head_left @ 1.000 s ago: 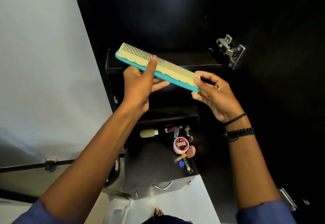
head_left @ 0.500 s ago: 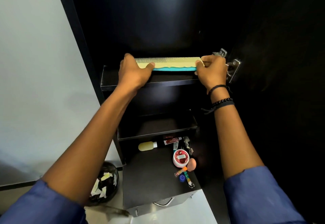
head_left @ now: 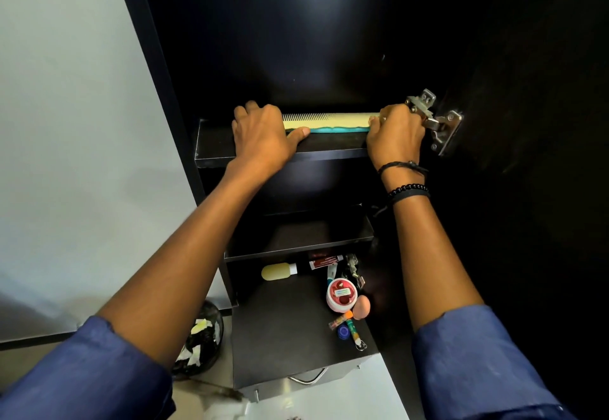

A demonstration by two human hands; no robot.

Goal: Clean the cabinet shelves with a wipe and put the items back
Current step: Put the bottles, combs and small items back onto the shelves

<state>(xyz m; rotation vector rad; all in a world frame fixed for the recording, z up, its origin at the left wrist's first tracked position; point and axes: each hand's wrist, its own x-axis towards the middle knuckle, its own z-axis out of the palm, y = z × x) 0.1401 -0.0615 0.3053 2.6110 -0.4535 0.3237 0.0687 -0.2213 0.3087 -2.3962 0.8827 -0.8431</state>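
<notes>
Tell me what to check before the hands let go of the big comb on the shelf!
1. Comb lying flat on the top shelf: ok, it lies lengthwise along the shelf.
2. Comb fully back from the shelf's front edge: ok, bare shelf shows in front of it.
3. Left hand and right hand each at one end of the comb: ok.
4. Right hand clear of the metal hinge: not ok, it sits right against it.
5. Shelf wiped clean: cannot tell, too dark.
6. Other items put back: not ok, the red jar and yellow bottle lie on the lower surface.
</notes>
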